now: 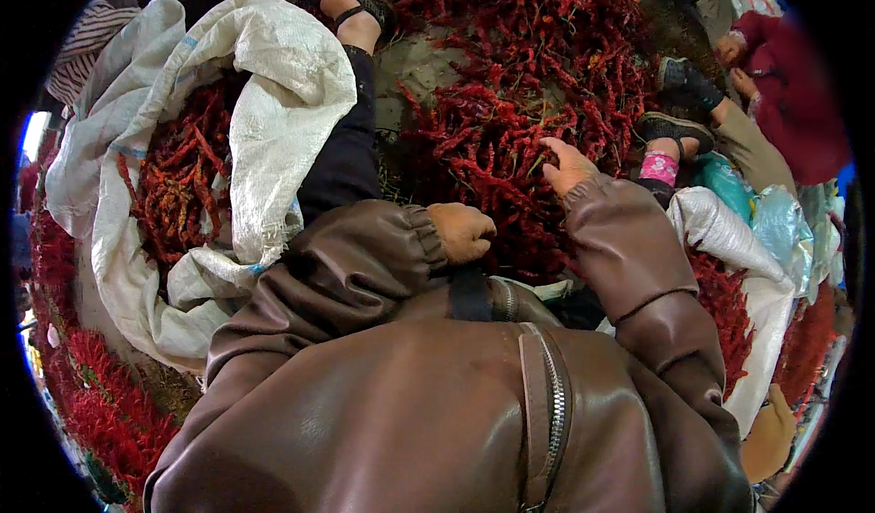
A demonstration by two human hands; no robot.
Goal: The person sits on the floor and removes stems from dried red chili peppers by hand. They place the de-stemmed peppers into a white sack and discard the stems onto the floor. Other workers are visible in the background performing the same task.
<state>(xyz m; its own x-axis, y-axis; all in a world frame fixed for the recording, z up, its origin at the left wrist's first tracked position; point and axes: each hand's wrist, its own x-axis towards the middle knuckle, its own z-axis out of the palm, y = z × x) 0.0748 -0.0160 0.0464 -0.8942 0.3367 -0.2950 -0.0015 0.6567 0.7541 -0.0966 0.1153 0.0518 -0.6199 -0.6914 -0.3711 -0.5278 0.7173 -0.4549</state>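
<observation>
A heap of dried red chili peppers [492, 137], many with stems, lies on the floor before me. My right hand [573, 166] reaches over the heap's right side, index finger and thumb spread apart at the chilies, with nothing visible between them. Close to my body, at the near left edge of the heap, is my left hand [465, 231]. Its fingers curl inward, and whether they hold anything is hidden. To my left stands a white woven sack [294, 103], its rim rolled down, with darker, orange-brown chilies [181, 192] inside.
More chilies [102, 383] lie at the far left. On the right, a white sack [762, 328] stands beside red chilies [721, 308]. A person in a dark red top [796, 96] sits at the upper right. My shoes [673, 130] flank the heap.
</observation>
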